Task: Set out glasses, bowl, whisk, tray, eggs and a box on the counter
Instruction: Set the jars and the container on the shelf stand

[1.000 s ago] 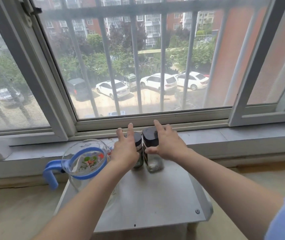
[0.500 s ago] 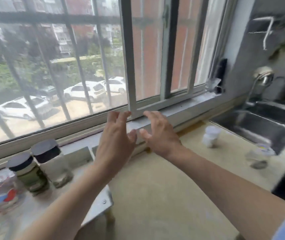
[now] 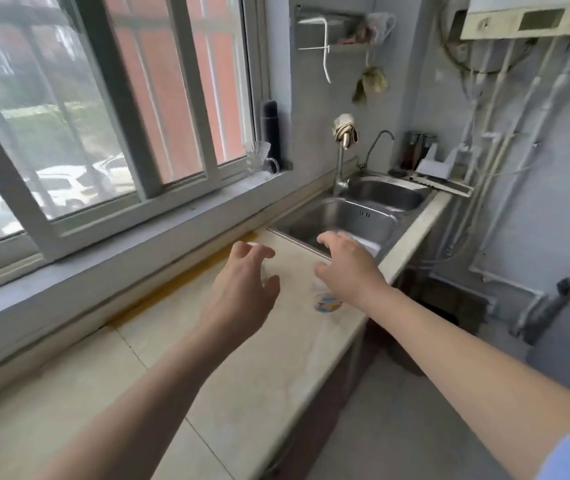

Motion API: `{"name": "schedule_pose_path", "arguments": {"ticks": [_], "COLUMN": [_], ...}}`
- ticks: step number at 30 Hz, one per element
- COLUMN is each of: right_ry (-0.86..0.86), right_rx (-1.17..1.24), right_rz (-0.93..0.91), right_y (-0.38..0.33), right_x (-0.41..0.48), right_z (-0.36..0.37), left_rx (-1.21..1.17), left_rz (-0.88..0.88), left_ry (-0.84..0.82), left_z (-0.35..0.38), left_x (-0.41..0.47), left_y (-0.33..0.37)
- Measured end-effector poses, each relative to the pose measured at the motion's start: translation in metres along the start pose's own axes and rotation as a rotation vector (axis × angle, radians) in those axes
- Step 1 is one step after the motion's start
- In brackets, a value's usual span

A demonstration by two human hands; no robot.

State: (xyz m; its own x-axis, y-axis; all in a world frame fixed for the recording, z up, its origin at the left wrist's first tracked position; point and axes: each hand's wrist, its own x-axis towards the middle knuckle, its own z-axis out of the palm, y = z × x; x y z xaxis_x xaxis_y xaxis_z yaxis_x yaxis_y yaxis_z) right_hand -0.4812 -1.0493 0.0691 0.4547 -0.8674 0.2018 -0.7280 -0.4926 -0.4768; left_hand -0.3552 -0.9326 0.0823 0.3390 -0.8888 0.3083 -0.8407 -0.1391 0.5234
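Both my hands reach out over the beige counter [image 3: 242, 368] near the sink. My left hand [image 3: 242, 285] hovers with its fingers spread and curled, holding nothing; a small white cup is almost wholly hidden behind its fingers. My right hand [image 3: 345, 266] is also open, just above a clear glass with a coloured print [image 3: 326, 301], which stands near the counter's front edge, partly covered by my wrist. I cannot tell whether the hand touches the glass.
A steel double sink [image 3: 352, 216] with a tap [image 3: 342, 157] lies just beyond my hands. A clear glass jug [image 3: 259, 159] and a dark bottle [image 3: 271, 133] stand on the window sill. The counter's front edge drops to the floor on the right.
My view has swung right from the jars and pitcher at the window to the sink end. Both hands let go of the jars and now hover over the white cup and the glass.
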Motion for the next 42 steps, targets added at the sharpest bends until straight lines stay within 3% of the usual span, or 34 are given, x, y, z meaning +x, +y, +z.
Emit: {"name": "schedule_pose_path", "arguments": {"ticks": [8,17,23,30,35,42], "right_ry": [-0.172,-0.378,-0.567,-0.42,-0.356,-0.288], "right_rx": [-0.043,-0.227,-0.31,-0.211,-0.165,-0.135], "right_rz": [0.085,0.134,0.26,0.16,0.1,0.077], "right_y": [0.092,0.117,0.124,0.095,0.08,0.078], "right_x": [0.046,0.107,0.14,0.168,0.179,0.174], "right_z": [0.021,0.089,0.116,0.114,0.11,0.115], "left_rx": [0.03,0.07,0.111,0.245,0.29,0.257], "left_rz": [-0.098,-0.187,-0.247,-0.311,-0.354,-0.308], "left_ry": [-0.083,-0.185,-0.244,-0.293,-0.426,-0.331], "left_z": [0.077,0.127,0.147,0.172,0.192,0.196], "left_x": [0.043,0.095,0.138,0.199,0.243,0.24], "left_y": [0.002,-0.061,-0.109,-0.155,-0.178,-0.177]}}
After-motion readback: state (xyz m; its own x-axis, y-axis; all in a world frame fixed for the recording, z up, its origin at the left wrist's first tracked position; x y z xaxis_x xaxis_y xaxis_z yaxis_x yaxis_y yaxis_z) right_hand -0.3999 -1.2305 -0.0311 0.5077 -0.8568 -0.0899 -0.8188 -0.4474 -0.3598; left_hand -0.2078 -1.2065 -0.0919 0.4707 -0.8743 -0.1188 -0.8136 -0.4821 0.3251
